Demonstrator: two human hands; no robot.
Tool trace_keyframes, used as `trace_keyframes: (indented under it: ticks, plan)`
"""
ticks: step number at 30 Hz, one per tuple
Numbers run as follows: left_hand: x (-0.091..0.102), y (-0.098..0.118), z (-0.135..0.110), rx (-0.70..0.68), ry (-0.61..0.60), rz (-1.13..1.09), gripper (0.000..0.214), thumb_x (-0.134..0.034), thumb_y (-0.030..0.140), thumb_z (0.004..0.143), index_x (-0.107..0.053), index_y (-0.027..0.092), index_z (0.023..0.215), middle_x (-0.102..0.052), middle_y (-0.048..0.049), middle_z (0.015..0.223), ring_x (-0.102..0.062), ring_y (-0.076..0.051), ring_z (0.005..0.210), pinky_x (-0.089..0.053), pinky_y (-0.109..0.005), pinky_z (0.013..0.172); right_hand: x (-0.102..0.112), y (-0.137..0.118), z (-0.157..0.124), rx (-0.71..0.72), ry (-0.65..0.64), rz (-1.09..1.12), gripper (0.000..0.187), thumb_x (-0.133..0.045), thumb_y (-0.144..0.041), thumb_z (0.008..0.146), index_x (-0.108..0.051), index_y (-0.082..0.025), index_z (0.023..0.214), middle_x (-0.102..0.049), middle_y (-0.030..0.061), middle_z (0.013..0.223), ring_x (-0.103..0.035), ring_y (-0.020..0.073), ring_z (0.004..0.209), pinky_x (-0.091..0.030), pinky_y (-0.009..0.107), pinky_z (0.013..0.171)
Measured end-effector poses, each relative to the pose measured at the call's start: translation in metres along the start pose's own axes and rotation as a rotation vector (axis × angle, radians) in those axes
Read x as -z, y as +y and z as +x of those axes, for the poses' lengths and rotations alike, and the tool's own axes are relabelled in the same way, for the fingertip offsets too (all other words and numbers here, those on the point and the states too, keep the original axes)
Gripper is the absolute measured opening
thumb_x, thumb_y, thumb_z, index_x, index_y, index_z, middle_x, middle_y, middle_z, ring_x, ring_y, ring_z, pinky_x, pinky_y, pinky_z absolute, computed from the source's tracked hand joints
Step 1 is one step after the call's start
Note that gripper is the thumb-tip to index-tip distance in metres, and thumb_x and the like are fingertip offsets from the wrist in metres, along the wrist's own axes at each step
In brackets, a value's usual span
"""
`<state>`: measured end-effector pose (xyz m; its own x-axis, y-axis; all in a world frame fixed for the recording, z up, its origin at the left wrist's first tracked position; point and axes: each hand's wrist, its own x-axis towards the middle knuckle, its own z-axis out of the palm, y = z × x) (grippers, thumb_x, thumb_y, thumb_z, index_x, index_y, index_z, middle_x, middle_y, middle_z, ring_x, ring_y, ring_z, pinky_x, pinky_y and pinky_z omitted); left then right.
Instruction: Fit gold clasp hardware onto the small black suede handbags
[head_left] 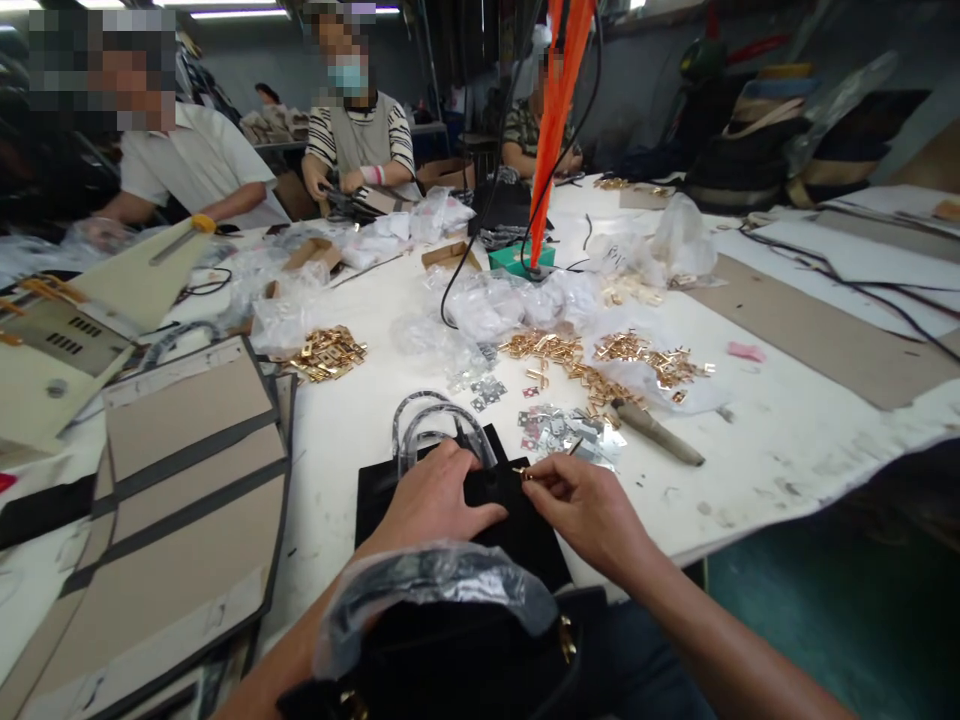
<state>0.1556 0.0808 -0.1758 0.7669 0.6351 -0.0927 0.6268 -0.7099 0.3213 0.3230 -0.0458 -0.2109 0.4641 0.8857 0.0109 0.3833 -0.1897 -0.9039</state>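
Note:
A black bag panel [536,540] with looped handles in clear plastic wrap [411,425] lies at the table's near edge. My left hand [435,500] grips it near the handle base, thumb on top, other fingertips partly hidden. Close by on the right, my right hand [592,505] pinches a small gold metal fitting [523,473] over the panel. A thin stick-like end [576,446] pokes out above its fingers; its kind is unclear. Nearest me is a black bag [450,665] with a plastic-wrapped handle [435,590] arching over my left forearm.
Silver metal plates [574,437] and gold fittings [551,347] lie beyond my hands, with a dark rod-like tool [660,433] to their right. Another gold pile [330,353] is left. Grey-beige bag panels [195,460] are stacked at left. Orange strips [559,130] hang centrally. Several people work across.

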Motion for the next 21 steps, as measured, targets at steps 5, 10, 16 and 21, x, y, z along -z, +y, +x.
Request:
trace_keyframes:
  ticks: [5, 10, 16, 21]
  plan:
    - [0.017, 0.012, -0.010, 0.138, -0.061, 0.000, 0.044, -0.076, 0.048, 0.080, -0.064, 0.022, 0.114, -0.077, -0.0062, 0.105, -0.073, -0.031, 0.097, -0.053, -0.039, 0.083, 0.003, -0.011, -0.011, 0.079, 0.061, -0.038, 0.011, -0.067, -0.031, 0.088, -0.077, -0.025, 0.089, -0.074, -0.0007, 0.072, -0.068, 0.0170, 0.063, -0.050, 0.027, 0.060]
    - [0.020, 0.018, -0.024, 0.118, -0.010, 0.049, 0.043, -0.076, 0.051, 0.082, -0.063, 0.024, 0.112, -0.078, -0.0060, 0.109, -0.074, -0.033, 0.102, -0.054, -0.040, 0.084, 0.004, -0.014, -0.027, 0.172, 0.075, -0.053, 0.013, -0.066, -0.030, 0.090, -0.078, -0.027, 0.093, -0.077, 0.0007, 0.081, -0.070, 0.0173, 0.068, -0.053, 0.027, 0.064]
    - [0.021, 0.025, -0.038, 0.066, 0.029, 0.100, 0.038, -0.075, 0.051, 0.085, -0.065, 0.023, 0.108, -0.078, -0.0062, 0.108, -0.073, -0.034, 0.104, -0.054, -0.041, 0.085, 0.000, -0.009, -0.039, 0.207, 0.082, -0.102, 0.013, -0.065, -0.030, 0.091, -0.078, -0.027, 0.094, -0.077, 0.0015, 0.084, -0.070, 0.0186, 0.070, -0.054, 0.029, 0.068]
    - [0.023, 0.034, -0.047, 0.072, 0.051, 0.105, 0.037, -0.078, 0.050, 0.082, -0.065, 0.024, 0.105, -0.078, -0.0048, 0.103, -0.074, -0.033, 0.099, -0.054, -0.040, 0.081, -0.007, -0.008, -0.047, 0.182, 0.098, -0.138, 0.013, -0.064, -0.031, 0.092, -0.076, -0.027, 0.093, -0.076, 0.0005, 0.081, -0.069, 0.0183, 0.070, -0.051, 0.029, 0.067]
